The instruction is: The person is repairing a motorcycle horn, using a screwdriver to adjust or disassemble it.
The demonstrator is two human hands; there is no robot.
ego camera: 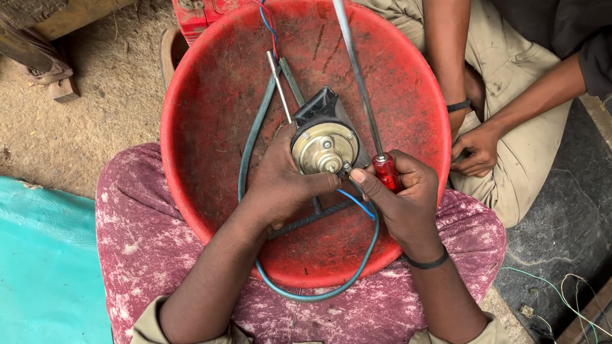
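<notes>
My left hand [280, 185] grips a round brass-coloured horn unit [324, 148] with a black housing [322, 107], held over a red plastic basin [210, 114] resting on my lap. My right hand [401, 197] holds a screwdriver with a red handle [387, 172]; its long metal shaft [358, 76] points up and away. Right thumb and forefinger pinch at a small terminal on the horn's lower edge. A blue wire [359, 205] runs from the horn under my right hand. A teal cable [252, 137] loops around inside the basin and over its near rim.
Another person sits at the upper right in beige trousers [516, 70], hands [475, 150] resting on a leg. A thin metal rod [278, 86] lies in the basin. A teal sheet [44, 261] covers the ground on the left. Loose wires [567, 293] lie at lower right. Sandy ground [95, 108] lies upper left.
</notes>
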